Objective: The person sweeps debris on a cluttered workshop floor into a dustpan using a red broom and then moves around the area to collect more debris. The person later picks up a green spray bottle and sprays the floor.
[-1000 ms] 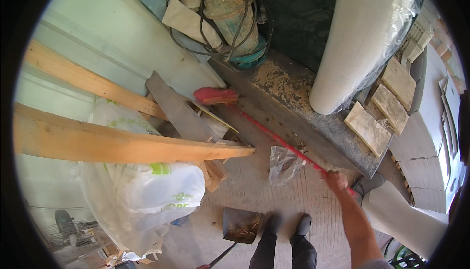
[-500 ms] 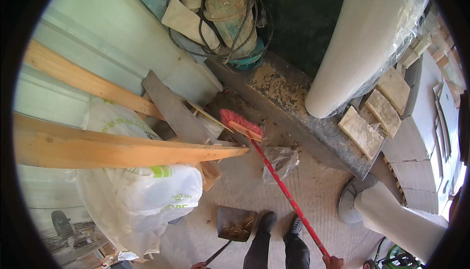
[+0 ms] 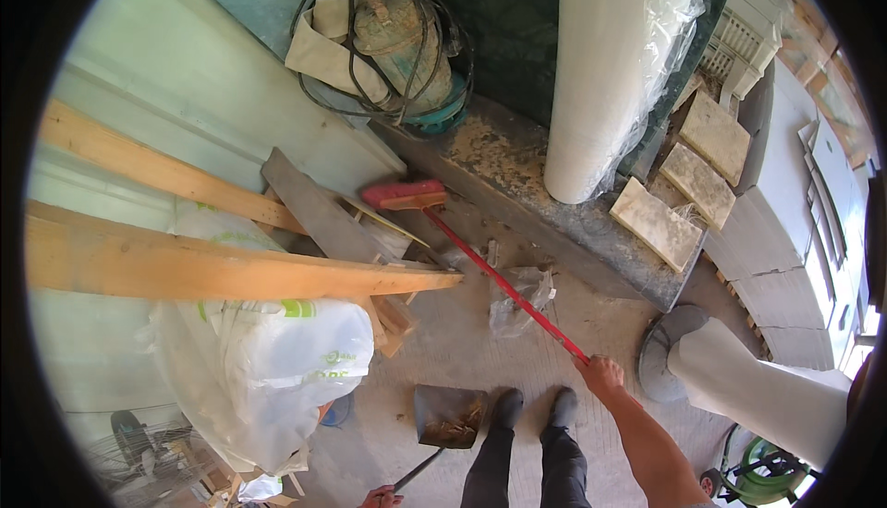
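My right hand (image 3: 603, 374) is wrapped round the red handle of a broom (image 3: 504, 284). Its pinkish-red bristle head (image 3: 404, 195) reaches into the corner between the pale wall panel and the stone ledge. At the lower edge my left hand (image 3: 381, 498) grips the dark handle of a dustpan (image 3: 449, 417), which rests on the floor left of my feet with brown debris in it. A crumpled clear plastic bag (image 3: 520, 302) lies on the floor under the broom handle.
Wooden beams (image 3: 231, 263) jut in from the left above white plastic sacks (image 3: 277, 360). On the ledge (image 3: 517, 196) stand a cable-wrapped pump (image 3: 402, 46), a tall plastic-wrapped white roll (image 3: 591, 92) and stone slabs (image 3: 658, 224). Another roll (image 3: 758, 388) leans at right.
The broom head has moved left and farther away into the corner. My right arm has stretched forward with the handle. More of my left hand shows; the dustpan has hardly shifted.
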`<state>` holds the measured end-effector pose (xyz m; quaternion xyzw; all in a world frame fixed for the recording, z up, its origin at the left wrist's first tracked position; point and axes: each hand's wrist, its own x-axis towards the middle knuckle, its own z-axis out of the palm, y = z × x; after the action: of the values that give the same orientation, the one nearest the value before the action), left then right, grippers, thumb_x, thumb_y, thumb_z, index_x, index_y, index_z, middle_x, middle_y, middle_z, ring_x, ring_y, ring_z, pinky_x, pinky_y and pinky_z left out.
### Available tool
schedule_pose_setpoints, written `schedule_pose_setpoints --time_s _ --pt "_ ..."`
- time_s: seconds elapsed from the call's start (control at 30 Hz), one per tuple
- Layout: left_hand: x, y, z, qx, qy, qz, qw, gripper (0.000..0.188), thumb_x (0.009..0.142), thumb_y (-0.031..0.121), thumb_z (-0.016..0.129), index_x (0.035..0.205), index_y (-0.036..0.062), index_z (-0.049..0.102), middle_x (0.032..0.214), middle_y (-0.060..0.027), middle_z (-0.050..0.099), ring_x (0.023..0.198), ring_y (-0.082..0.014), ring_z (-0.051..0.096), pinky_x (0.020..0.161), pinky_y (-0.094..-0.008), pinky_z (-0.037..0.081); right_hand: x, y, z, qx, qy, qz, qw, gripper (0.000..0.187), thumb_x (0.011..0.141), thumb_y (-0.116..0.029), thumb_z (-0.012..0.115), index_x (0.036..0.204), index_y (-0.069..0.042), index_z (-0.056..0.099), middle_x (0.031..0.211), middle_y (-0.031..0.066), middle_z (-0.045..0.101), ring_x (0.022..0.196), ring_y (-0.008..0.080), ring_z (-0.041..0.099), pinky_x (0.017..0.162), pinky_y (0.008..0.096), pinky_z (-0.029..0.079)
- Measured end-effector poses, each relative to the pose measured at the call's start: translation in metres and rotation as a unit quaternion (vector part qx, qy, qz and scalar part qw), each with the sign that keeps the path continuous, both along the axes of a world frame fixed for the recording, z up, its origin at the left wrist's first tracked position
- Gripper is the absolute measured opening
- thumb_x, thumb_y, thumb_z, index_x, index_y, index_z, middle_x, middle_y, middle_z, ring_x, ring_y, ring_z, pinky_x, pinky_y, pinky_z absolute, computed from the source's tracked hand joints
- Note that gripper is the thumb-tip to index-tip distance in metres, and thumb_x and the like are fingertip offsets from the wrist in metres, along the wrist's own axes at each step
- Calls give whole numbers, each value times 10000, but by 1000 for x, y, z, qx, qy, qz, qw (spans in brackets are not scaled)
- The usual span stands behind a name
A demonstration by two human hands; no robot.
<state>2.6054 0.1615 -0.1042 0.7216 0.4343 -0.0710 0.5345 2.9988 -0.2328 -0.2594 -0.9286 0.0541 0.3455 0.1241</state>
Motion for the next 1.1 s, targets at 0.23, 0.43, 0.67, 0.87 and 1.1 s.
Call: schedule_pose_setpoints --time_s 0.23,0.43,0.67,0.87,1.1 --pt "10 -3 10 124 39 -111 985 183 913 159 542 1036 44 613 893 -124 667 782 -160 668 705 -306 537 -150 -136 136 -109 140 -18 984 618 870 -594 455 809 -25 689 794 241 657 827 405 645 761 479 494" --pt "-40 23 -47 27 56 15 998 204 878 175 555 1001 20 608 876 -165 637 746 -186 664 698 -358 541 -214 -149 257 -49 44 -33 997 481 904 -509 494 754 -76 642 550 145 565 503 326 562 481 444 451" --pt "2 7 -12 -88 10 136 987 219 863 122 582 1028 -11 527 915 -99 602 719 -197 652 696 -302 554 -93 -35 161 215 320 -279 879 618 838 -654 495 604 -83 499 475 14 418 368 129 374 366 304 293" --pt "-5 15 -25 -96 29 131 986 212 861 118 580 1027 -3 527 930 -94 598 728 -205 651 698 -308 553 -77 -16 121 277 449 -397 751 604 833 -670 483 672 -89 470 492 -14 366 355 100 300 358 273 253" --pt "1 13 -14 -88 5 110 990 214 858 136 575 1019 0 537 915 -88 598 723 -199 650 690 -307 548 -198 -99 205 127 306 -405 852 605 805 -659 537 594 -95 488 465 8 429 338 123 389 327 278 295"
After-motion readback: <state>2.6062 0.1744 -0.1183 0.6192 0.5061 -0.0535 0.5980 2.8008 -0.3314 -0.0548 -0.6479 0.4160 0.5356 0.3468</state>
